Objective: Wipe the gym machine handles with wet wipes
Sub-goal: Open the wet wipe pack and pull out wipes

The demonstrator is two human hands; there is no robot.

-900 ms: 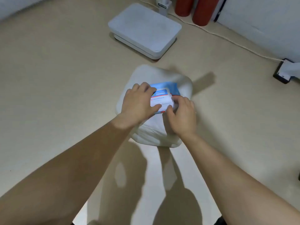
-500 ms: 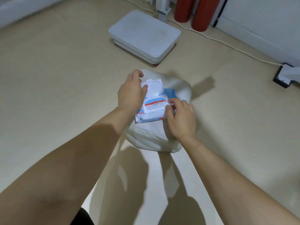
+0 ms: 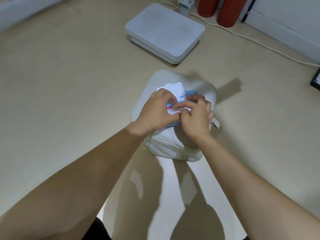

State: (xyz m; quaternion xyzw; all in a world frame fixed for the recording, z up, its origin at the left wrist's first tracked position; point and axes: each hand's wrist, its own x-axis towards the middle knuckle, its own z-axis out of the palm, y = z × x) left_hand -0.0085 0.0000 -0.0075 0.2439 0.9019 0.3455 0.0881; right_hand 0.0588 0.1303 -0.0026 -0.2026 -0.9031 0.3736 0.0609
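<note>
A blue and white pack of wet wipes [image 3: 189,93] lies on a white cushion [image 3: 204,89] on the floor. Its white flip lid [image 3: 174,87] stands open at the far side. My left hand [image 3: 156,110] rests on the left part of the pack and holds it down. My right hand [image 3: 197,113] sits over the pack's opening with thumb and fingers pinched at a white wipe [image 3: 180,110]. Both hands hide most of the pack. No gym machine handle is in view.
A white flat scale-like platform [image 3: 164,30] lies on the beige floor beyond the cushion. Two red cylinders [image 3: 226,11] stand by the wall at the top, with a white cable [image 3: 259,43] running right. A dark object [image 3: 316,80] sits at the right edge.
The pack's lid went from shut to flipped open. My left hand moved from the lid back onto the pack, and my right hand moved over the opening and pinched at a wipe.
</note>
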